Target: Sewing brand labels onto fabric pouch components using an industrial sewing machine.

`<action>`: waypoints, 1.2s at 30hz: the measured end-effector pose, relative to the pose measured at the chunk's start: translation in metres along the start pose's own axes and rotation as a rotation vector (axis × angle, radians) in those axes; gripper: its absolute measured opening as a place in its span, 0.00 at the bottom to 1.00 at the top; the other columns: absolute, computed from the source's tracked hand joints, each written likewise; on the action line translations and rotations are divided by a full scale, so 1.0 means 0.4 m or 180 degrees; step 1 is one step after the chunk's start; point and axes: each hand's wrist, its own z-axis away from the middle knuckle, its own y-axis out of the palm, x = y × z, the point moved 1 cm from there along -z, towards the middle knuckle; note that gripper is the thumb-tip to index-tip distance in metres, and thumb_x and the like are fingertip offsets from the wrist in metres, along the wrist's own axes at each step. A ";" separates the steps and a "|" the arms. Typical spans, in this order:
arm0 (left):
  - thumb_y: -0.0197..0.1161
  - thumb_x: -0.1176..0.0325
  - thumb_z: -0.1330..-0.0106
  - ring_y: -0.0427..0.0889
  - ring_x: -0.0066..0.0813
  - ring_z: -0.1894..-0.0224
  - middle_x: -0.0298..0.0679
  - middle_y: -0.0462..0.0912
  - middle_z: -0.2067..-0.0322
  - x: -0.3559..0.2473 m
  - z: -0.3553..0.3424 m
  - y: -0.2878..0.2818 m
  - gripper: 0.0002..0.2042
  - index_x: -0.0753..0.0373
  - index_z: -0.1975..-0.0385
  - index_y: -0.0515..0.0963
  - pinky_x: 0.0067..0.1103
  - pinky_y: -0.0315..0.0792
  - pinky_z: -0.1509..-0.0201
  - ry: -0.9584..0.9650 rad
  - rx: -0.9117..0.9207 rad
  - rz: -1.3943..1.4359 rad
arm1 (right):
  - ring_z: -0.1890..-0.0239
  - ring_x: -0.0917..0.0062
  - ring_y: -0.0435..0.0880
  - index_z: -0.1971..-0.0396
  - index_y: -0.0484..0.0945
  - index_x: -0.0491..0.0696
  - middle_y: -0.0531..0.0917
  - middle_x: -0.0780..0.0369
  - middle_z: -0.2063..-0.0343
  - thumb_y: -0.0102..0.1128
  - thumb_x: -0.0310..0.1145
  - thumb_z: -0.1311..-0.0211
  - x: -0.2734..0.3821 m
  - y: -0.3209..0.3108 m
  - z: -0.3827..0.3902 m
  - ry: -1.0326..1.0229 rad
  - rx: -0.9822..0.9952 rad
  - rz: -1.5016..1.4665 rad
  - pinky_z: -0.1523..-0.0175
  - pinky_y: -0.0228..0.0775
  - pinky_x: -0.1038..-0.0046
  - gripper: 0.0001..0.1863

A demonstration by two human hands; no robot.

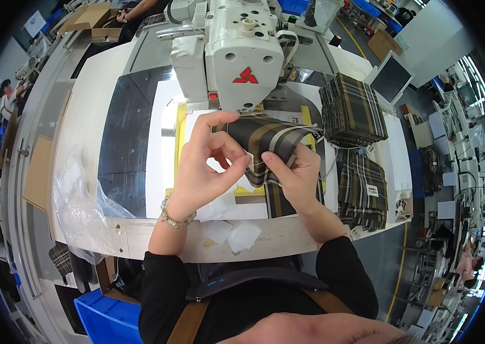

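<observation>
Both of my hands hold a dark plaid fabric piece with tan stripes, just in front of a white industrial sewing machine. My left hand pinches the fabric's near edge between thumb and fingers, with a beaded bracelet at the wrist. My right hand grips the same piece from the right, thumb on top. Under the hands lies a yellow-edged template frame on the white work table.
A stack of folded plaid pieces stands at the right, and more plaid pieces lie nearer. Clear plastic bag hangs at the table's left. Small white patches lie at the front edge. A blue bin sits below.
</observation>
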 end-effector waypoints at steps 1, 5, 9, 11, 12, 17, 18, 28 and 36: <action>0.66 0.80 0.45 0.78 0.15 0.75 0.30 0.80 0.79 -0.002 0.002 -0.001 0.27 0.63 0.44 0.64 0.13 0.70 0.72 0.0000 -0.0019 -0.0033 | 0.66 0.89 0.76 0.56 0.79 0.36 0.83 0.65 0.65 0.64 0.25 0.38 0.000 0.001 0.001 0.0002 0.0000 0.0007 0.62 0.69 0.85 0.12; 0.67 0.81 0.45 0.79 0.16 0.75 0.30 0.81 0.78 -0.002 0.002 -0.002 0.29 0.64 0.42 0.65 0.13 0.72 0.72 0.0101 -0.0098 -0.0139 | 0.65 0.88 0.77 0.55 0.78 0.36 0.84 0.64 0.64 0.64 0.25 0.37 -0.001 0.003 0.001 -0.0107 0.0004 0.0110 0.60 0.70 0.84 0.13; 0.68 0.83 0.45 0.81 0.17 0.73 0.32 0.82 0.77 -0.004 0.004 -0.005 0.31 0.66 0.41 0.63 0.13 0.73 0.68 0.0129 -0.0055 -0.0257 | 0.63 0.88 0.78 0.53 0.78 0.36 0.84 0.64 0.63 0.63 0.26 0.36 -0.002 0.008 0.005 -0.0004 0.0005 -0.0044 0.57 0.70 0.83 0.14; 0.68 0.83 0.45 0.81 0.17 0.72 0.33 0.83 0.77 -0.005 0.004 -0.005 0.30 0.66 0.42 0.63 0.13 0.73 0.68 0.0217 -0.0086 -0.0380 | 0.62 0.88 0.78 0.52 0.77 0.36 0.84 0.64 0.62 0.62 0.26 0.35 -0.004 0.011 0.010 0.0028 -0.0013 -0.0085 0.56 0.70 0.83 0.14; 0.68 0.83 0.45 0.81 0.17 0.72 0.33 0.83 0.77 -0.005 0.004 -0.006 0.30 0.66 0.42 0.63 0.13 0.73 0.68 0.0265 -0.0093 -0.0446 | 0.62 0.88 0.77 0.52 0.77 0.36 0.84 0.64 0.62 0.62 0.27 0.35 -0.006 0.014 0.011 0.0008 -0.0005 -0.0096 0.56 0.70 0.83 0.14; 0.68 0.83 0.45 0.81 0.17 0.72 0.33 0.83 0.76 0.000 0.003 -0.007 0.29 0.66 0.43 0.64 0.13 0.73 0.69 0.0445 -0.0167 -0.0671 | 0.63 0.88 0.76 0.52 0.77 0.37 0.83 0.65 0.61 0.59 0.30 0.31 -0.029 0.017 0.011 0.0063 0.0069 -0.0250 0.56 0.69 0.83 0.14; 0.68 0.83 0.45 0.81 0.17 0.72 0.33 0.83 0.76 0.002 0.002 -0.007 0.29 0.66 0.43 0.64 0.13 0.73 0.70 0.0463 -0.0181 -0.0699 | 0.63 0.88 0.76 0.52 0.77 0.37 0.83 0.65 0.62 0.58 0.31 0.31 -0.033 0.017 0.011 0.0115 0.0090 -0.0276 0.57 0.69 0.83 0.14; 0.67 0.82 0.45 0.80 0.19 0.75 0.32 0.82 0.77 0.000 0.002 -0.017 0.25 0.64 0.48 0.66 0.14 0.72 0.72 0.0365 -0.0243 -0.0683 | 0.60 0.88 0.76 0.49 0.75 0.38 0.82 0.65 0.59 0.54 0.34 0.28 -0.024 0.024 0.018 0.0581 0.0243 -0.0581 0.53 0.69 0.81 0.16; 0.66 0.82 0.43 0.80 0.19 0.75 0.32 0.82 0.77 -0.008 0.006 -0.022 0.24 0.63 0.48 0.67 0.15 0.72 0.71 0.0269 -0.0215 -0.0532 | 0.52 0.83 0.80 0.45 0.71 0.40 0.80 0.62 0.52 0.52 0.32 0.28 -0.014 0.014 -0.015 0.1380 0.0402 -0.1654 0.47 0.73 0.76 0.17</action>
